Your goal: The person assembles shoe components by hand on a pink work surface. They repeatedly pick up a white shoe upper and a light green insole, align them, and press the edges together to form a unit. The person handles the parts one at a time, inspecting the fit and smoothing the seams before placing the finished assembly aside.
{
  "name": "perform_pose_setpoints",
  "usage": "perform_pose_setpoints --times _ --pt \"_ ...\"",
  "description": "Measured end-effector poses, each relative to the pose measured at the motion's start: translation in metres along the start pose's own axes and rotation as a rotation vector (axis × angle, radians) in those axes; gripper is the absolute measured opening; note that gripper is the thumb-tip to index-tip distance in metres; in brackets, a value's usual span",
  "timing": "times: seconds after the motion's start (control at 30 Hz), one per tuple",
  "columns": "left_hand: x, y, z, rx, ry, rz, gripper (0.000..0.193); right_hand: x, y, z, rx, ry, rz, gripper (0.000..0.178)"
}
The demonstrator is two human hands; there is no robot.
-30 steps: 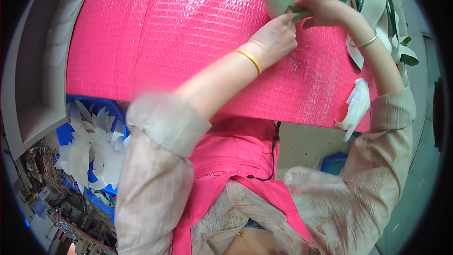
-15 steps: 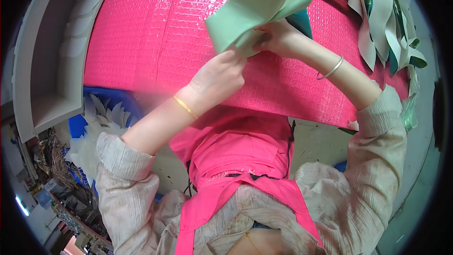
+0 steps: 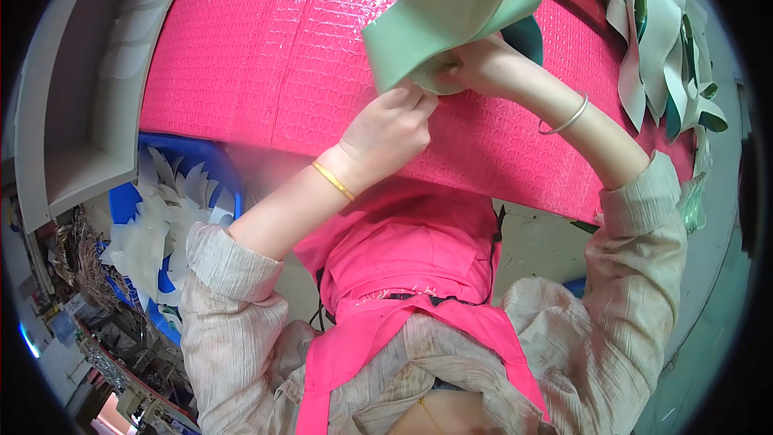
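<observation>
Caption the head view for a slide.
Both hands, left hand and right hand, pinch a curled pale green sheet above the pink bubble-wrap table cover.

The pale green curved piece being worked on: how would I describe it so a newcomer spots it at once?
Start from the big pink bubble-textured sheet covering the table. At its far edge, both hands, the left hand and right hand, pinch the lower edge of the pale green piece, a wide band curling upward. Unlike the similar pieces in the pile at right, it is lifted and held.
</observation>
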State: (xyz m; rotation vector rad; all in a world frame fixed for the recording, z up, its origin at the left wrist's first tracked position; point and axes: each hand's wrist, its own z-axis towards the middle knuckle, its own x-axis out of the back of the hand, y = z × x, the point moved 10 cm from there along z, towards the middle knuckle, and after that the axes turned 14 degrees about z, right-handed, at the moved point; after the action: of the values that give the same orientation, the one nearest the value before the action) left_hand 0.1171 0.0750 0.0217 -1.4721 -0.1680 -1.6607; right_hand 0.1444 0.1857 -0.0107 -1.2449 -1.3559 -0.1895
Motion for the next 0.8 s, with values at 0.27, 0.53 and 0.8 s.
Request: perform_pose_setpoints --times 0.27,0.53,0.8 --pt "-0.005 -0.012 -0.002 0.215 0.010 -0.127 0.026 -0.012 -0.018 0.002 0.192 -0.032 -0.258 0.031" --pt "-0.007 -0.011 0.001 0.389 0.021 -0.282 0.032 -0.022 -0.015 0.012 0.101 -0.389 -0.408 0.034" --pt "-0.008 0.003 0.013 0.318 0.047 -0.248 0.037 -0.006 0.017 0.001 0.031 -0.432 -0.282 0.026"
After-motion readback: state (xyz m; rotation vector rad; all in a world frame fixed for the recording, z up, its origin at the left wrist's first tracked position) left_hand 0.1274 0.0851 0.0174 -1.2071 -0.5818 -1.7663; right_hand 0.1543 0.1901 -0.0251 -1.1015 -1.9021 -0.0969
